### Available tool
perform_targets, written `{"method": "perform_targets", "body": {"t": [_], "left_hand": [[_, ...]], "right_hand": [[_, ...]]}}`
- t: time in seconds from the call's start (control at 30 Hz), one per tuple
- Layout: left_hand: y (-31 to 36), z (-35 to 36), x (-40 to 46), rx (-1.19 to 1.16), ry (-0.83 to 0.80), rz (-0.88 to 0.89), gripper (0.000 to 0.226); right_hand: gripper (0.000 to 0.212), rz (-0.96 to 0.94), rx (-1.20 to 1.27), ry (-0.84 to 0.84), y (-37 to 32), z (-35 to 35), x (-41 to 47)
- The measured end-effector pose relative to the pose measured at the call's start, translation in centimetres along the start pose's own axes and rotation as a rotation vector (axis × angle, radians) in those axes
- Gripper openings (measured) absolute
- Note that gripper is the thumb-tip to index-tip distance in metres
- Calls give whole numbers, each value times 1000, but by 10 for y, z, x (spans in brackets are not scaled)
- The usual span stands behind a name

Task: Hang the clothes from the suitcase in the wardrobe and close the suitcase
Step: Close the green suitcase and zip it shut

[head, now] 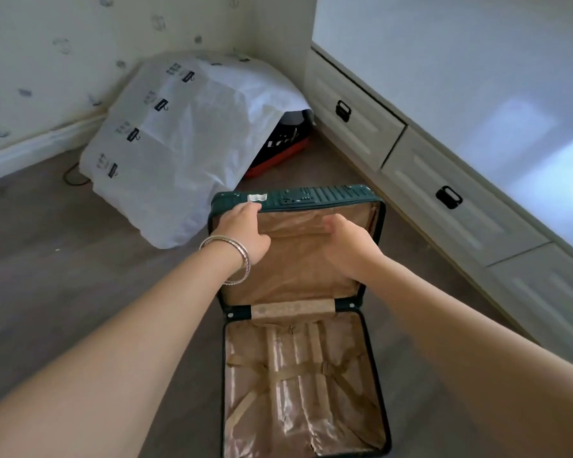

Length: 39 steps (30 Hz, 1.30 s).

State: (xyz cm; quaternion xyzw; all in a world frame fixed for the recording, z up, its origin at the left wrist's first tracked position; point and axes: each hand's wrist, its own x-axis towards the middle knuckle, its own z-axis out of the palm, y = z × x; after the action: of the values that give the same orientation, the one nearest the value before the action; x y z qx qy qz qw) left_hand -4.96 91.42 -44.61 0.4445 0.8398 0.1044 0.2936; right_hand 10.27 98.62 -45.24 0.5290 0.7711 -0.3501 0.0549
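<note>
A dark green hard-shell suitcase (298, 193) with tan satin lining lies open on a grey wood-effect floor (47, 259), its far half tilted partway up and its near half flat, crossed by beige elastic straps (298, 371). No clothing shows in either half. A person's left hand (245, 233), a silver bangle (235, 259) on the wrist, grips the raised half's upper left corner, fingers over the rim beside a white sticker (257, 197). The right hand (348, 246) rests against the lining of the raised half near its upper middle, fingers lightly curled; whether it grasps the fabric cannot be told. The two hands are apart, both on the raised half. Just behind the suitcase, a bulky object draped in white plastic sheeting (186, 140) printed with small black labels stands in the corner, with a red-and-black item (285, 143) showing beneath its right edge. Along the right runs a cream wardrobe unit (444, 94) with drawers (354, 127) fitted with black ring handles (343, 110). Wallpaper (63, 44) with faint blue motifs covers the wall.
</note>
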Motion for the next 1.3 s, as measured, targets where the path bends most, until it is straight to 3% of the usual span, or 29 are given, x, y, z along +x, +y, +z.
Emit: {"method": "perform_targets", "body": {"t": [0.3,0.53,0.77,1.03,1.23,1.3], "left_hand": [[-34,55,94,205,0,-11,73],[-66,78,130,273,-18,-61,82],[-61,73,116,277,14,-45,58],[-80,74,70,96,59,-132,9],[-104,88,-1,-141,100,-187,8],[-107,99,-30,-233,150,-224,22]], "right_hand": [[65,-65,-194,42,17,38,95],[75,-78,-349,-27,27,56,133],[71,-60,-418,30,30,58,124],[52,-145,-432,106,32,73,77],[50,-148,-423,121,45,95,18],[58,-115,-433,115,52,102,-8]]}}
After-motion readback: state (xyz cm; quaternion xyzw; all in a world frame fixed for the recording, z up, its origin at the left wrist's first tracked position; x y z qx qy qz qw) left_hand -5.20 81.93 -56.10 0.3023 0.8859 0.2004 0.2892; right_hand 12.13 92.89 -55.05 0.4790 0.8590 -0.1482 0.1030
